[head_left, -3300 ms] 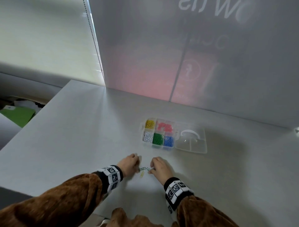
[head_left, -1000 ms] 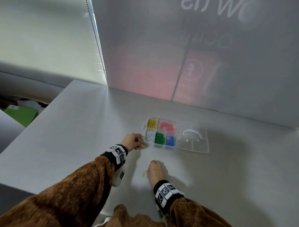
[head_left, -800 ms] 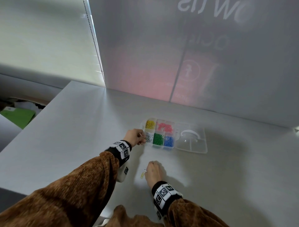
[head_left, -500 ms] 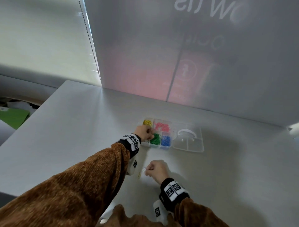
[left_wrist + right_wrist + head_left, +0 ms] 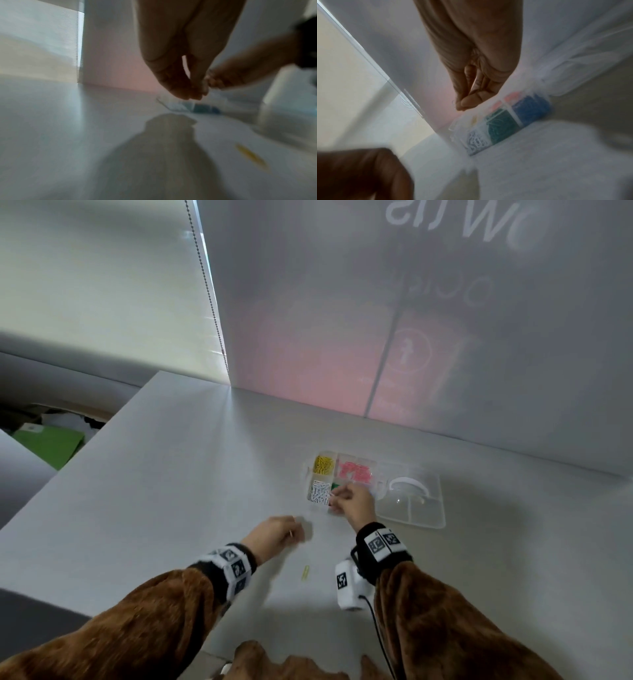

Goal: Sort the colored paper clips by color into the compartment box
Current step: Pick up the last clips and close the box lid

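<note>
The clear compartment box lies open on the grey table, holding yellow clips, pink clips, white clips, green clips and blue clips. My right hand hovers over the box's near row, hiding the green and blue cells in the head view. Its thumb and fingers pinch a thin pale clip that barely shows. My left hand hangs above the table left of the box, its fingers loosely bunched and holding nothing. One yellow clip lies loose nearer me.
The box's clear lid lies flat to the right of the cells. A frosted wall panel rises behind the table. The table's left edge drops off to a lower area with a green item.
My left hand has drawn back from the box toward me. My right hand has left the spot beside the yellow clip and moved forward over the box, carrying a pale clip.
</note>
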`<action>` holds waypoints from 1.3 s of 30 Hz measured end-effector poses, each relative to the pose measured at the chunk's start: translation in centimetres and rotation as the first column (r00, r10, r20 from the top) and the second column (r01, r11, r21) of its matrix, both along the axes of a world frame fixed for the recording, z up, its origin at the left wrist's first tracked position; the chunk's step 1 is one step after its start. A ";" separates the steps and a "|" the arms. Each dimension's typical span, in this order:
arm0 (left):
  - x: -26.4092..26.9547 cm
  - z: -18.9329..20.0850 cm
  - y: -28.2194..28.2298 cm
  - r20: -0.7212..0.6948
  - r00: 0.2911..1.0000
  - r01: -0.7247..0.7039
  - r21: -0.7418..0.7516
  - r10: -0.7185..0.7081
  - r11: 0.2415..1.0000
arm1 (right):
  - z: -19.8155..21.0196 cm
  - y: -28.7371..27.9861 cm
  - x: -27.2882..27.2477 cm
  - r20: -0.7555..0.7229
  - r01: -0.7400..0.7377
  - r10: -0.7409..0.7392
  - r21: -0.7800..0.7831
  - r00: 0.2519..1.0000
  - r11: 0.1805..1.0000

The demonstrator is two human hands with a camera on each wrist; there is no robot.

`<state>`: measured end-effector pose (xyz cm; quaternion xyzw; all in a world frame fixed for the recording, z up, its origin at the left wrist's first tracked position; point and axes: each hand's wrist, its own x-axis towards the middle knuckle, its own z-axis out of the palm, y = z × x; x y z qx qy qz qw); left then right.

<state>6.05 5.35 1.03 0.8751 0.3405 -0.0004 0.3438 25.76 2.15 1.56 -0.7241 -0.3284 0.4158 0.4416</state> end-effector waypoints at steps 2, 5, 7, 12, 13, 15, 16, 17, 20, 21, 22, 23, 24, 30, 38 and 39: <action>-0.6 -1.2 -2.1 -0.120 0.985 0.128 -0.005 -0.128 0.992 | 0.5 1.4 -0.4 0.044 -0.053 0.054 -0.019 0.998 0.998; -0.2 -2.4 -4.3 -0.159 0.978 0.153 0.085 -0.138 0.985 | 0.5 1.9 -0.8 0.258 -0.220 0.231 -0.072 0.938 0.973; 0.4 -3.0 -5.0 -0.141 0.986 0.108 0.129 -0.090 0.986 | 0.5 1.2 -0.5 0.552 -0.246 0.266 -0.111 0.790 0.963; 1.6 -3.6 -5.3 -0.130 0.991 0.039 0.148 -0.020 0.988 | -0.4 -1.7 1.1 0.804 -0.299 0.413 -0.305 0.428 0.904; 1.8 -3.7 -5.4 -0.136 0.991 0.030 0.147 -0.009 0.989 | -0.9 -2.2 1.3 0.793 -0.309 0.434 -0.324 0.427 0.894; 2.1 -3.8 -5.5 -0.156 0.988 0.022 0.166 0.005 0.986 | -1.7 -2.9 1.5 0.780 -0.333 0.437 -0.307 0.448 0.891; 2.2 -3.9 -5.6 -0.170 0.985 0.024 0.180 0.007 0.983 | -2.0 -3.1 1.5 0.781 -0.340 0.429 -0.293 0.454 0.894; 2.4 -4.1 -5.6 -0.178 0.984 0.028 0.189 0.006 0.982 | -2.2 -3.2 1.5 0.783 -0.342 0.419 -0.279 0.459 0.897; 2.5 -3.8 -5.3 -0.226 0.974 0.047 0.185 -0.004 0.982 | -2.4 -3.5 1.4 0.780 -0.353 0.402 -0.248 0.480 0.902; 2.5 -3.6 -5.2 -0.252 0.967 0.072 0.174 -0.026 0.982 | -2.4 -3.6 1.4 0.781 -0.360 0.404 -0.245 0.477 0.900; 2.4 -3.4 -5.0 -0.274 0.960 0.101 0.164 -0.053 0.981 | -2.5 -3.8 1.5 0.789 -0.370 0.399 -0.235 0.467 0.899; 2.4 -3.2 -5.0 -0.291 0.954 0.127 0.163 -0.076 0.978 | -2.6 -4.1 1.5 0.801 -0.380 0.387 -0.217 0.458 0.899; 2.4 -3.1 -5.0 -0.303 0.949 0.149 0.169 -0.093 0.974 | -2.7 -4.4 1.5 0.806 -0.387 0.374 -0.199 0.458 0.901; 2.4 -3.1 -5.5 -0.226 0.969 0.133 0.134 -0.101 0.982 | -3.5 -6.6 1.0 0.829 -0.417 0.340 -0.144 0.444 0.897; 1.7 -0.3 -2.0 0.115 0.975 -0.179 -0.101 0.190 0.979 | -4.0 -8.8 0.1 0.868 -0.465 0.266 -0.047 0.420 0.884; 2.2 0.5 -0.9 0.162 0.955 -0.238 -0.080 0.248 0.968 | -4.1 -9.1 0.0 0.871 -0.474 0.264 -0.042 0.414 0.880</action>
